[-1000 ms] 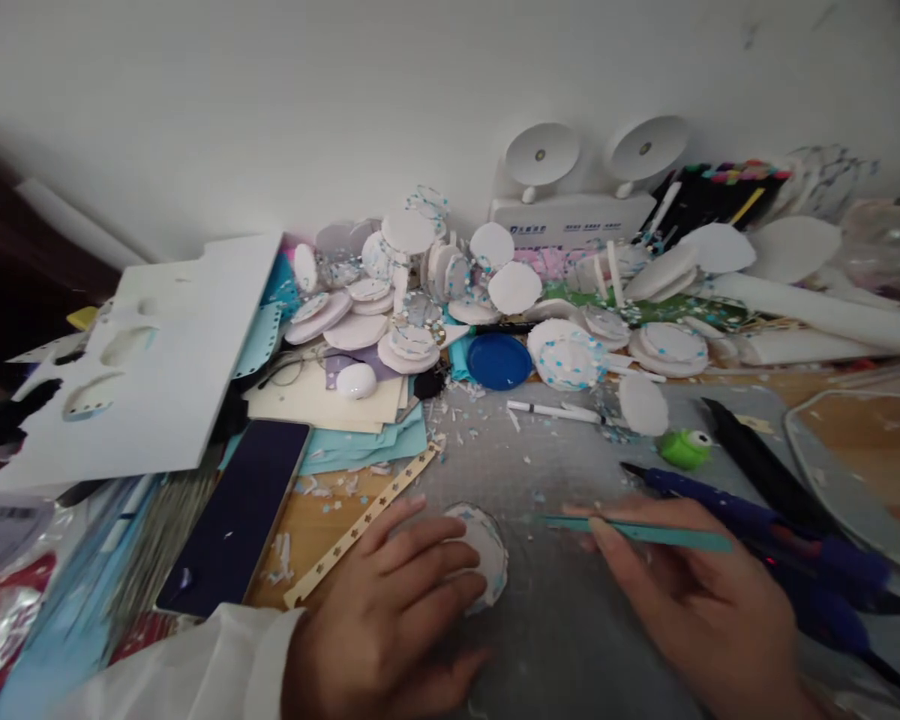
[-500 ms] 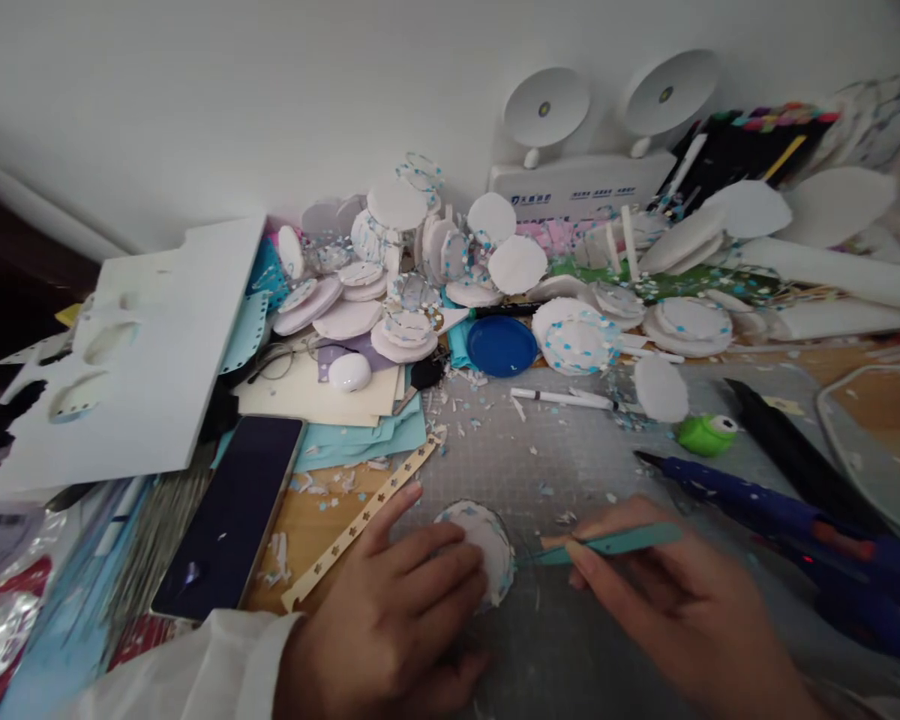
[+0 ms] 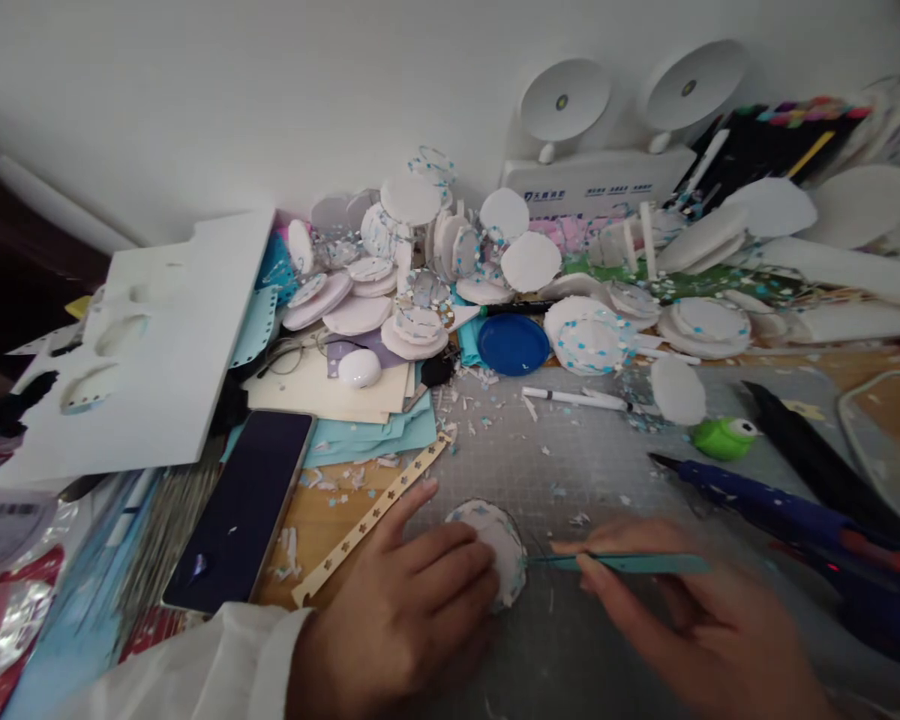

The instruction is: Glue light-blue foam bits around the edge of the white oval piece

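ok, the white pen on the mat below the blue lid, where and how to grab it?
Take the white pen at mid-barrel, pinching across its width from above. It lies flat and nearly level on the grey mat, long and thin, with bare mat along its near side. The blue lid and paper scraps crowd the far side, so come from the near side.
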The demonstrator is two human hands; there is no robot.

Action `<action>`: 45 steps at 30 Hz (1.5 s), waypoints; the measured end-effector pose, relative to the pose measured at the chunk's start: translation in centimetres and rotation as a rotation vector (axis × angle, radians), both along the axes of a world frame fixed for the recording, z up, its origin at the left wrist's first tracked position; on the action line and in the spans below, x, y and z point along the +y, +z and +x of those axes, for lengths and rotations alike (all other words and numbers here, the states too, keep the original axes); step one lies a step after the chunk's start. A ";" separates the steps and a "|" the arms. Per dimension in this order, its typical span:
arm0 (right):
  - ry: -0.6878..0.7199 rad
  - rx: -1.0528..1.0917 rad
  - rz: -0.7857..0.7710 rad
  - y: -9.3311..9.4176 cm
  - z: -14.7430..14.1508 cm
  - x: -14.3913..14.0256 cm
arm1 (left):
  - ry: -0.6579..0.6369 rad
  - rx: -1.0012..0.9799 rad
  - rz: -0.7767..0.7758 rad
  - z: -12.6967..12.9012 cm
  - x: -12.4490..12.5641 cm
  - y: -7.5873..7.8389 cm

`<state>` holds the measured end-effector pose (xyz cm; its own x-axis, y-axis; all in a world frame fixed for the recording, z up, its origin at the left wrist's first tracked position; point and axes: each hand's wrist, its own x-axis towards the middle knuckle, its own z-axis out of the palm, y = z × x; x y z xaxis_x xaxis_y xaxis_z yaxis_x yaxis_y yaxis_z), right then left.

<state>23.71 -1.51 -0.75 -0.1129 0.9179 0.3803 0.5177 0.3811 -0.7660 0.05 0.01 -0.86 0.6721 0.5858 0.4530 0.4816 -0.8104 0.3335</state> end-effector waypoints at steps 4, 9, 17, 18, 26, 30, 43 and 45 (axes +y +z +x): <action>0.029 -0.018 -0.004 -0.1 0.2 -0.1 | -0.006 0.000 -0.007 0.0 0.0 0.1; 0.030 -0.034 0.007 0.1 0.2 -0.1 | -0.006 0.016 -0.013 0.0 -0.1 0.2; -0.018 0.122 -0.048 -0.5 0.2 0.0 | 0.000 -0.030 -0.017 0.1 0.3 0.1; -0.024 0.138 -0.047 -0.5 0.2 0.1 | -0.003 -0.030 -0.018 0.0 0.3 0.1; -0.146 0.186 0.053 0.6 0.0 0.9 | -0.066 0.181 -0.048 -0.7 0.4 0.6; -0.197 0.205 0.108 0.7 0.2 1.1 | -0.092 0.266 -0.085 -0.8 0.5 0.8; -0.290 0.248 0.192 0.1 0.3 1.2 | -0.103 0.283 -0.080 -0.7 0.6 1.0; -0.306 0.264 0.186 -0.1 0.4 1.3 | -0.093 0.291 -0.084 -0.7 0.6 0.8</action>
<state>24.08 -0.25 -0.88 0.2762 0.8074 0.5213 0.4236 0.3847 -0.8202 -0.65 0.61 -0.06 0.8186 0.5432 0.1865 0.4919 -0.8308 0.2605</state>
